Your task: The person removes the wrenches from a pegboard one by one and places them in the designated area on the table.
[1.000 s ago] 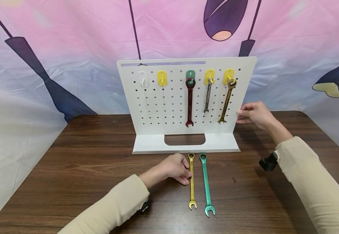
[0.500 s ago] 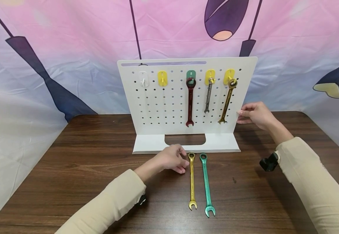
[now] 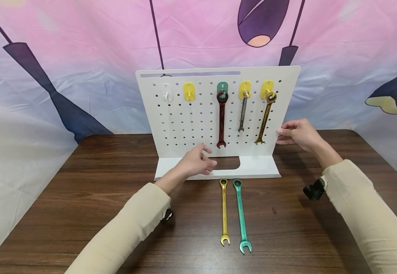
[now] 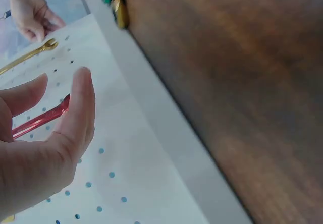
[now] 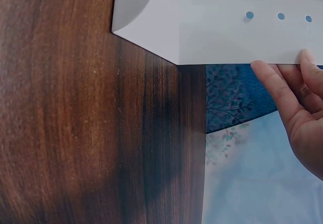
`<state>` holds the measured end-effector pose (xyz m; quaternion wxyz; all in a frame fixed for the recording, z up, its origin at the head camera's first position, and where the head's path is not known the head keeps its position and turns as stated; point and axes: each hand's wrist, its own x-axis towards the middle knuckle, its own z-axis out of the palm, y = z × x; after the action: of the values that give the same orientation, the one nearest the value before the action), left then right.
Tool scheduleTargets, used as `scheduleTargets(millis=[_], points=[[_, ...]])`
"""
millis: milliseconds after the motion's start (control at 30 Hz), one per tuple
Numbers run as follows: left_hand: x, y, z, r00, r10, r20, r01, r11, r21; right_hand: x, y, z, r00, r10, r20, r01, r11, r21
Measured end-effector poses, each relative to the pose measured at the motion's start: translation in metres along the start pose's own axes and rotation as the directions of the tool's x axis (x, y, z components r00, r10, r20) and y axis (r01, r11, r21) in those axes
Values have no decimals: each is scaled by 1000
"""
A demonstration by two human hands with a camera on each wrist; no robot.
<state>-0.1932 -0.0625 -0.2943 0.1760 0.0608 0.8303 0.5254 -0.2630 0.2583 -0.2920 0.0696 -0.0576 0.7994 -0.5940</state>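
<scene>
Left hand (image 3: 196, 161) fingers spread, holding nothing, nearer than right hand (image 3: 298, 134), which pinches the white pegboard's (image 3: 205, 129) right edge; dark-red combination wrench (image 3: 221, 120) hangs from green hook (image 3: 222, 87), up-right of left fingers, long axis near vertical; any shank lettering illegible.

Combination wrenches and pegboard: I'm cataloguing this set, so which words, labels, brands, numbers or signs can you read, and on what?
No text is readable.
Hanging grey combination wrench: shank marks, too small to read.
Hanging bronze-coloured combination wrench: shank marks, too small to read.
Gold combination wrench, green combination wrench, dark red combination wrench: nothing legible.
White pegboard: no lettering visible.
</scene>
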Motion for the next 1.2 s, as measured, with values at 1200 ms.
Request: scheduleTargets(millis=[1200], points=[[26,45,-13,945,302,-123,-288,950,117,0,0,1,1000,0,-2,0,1000,4]])
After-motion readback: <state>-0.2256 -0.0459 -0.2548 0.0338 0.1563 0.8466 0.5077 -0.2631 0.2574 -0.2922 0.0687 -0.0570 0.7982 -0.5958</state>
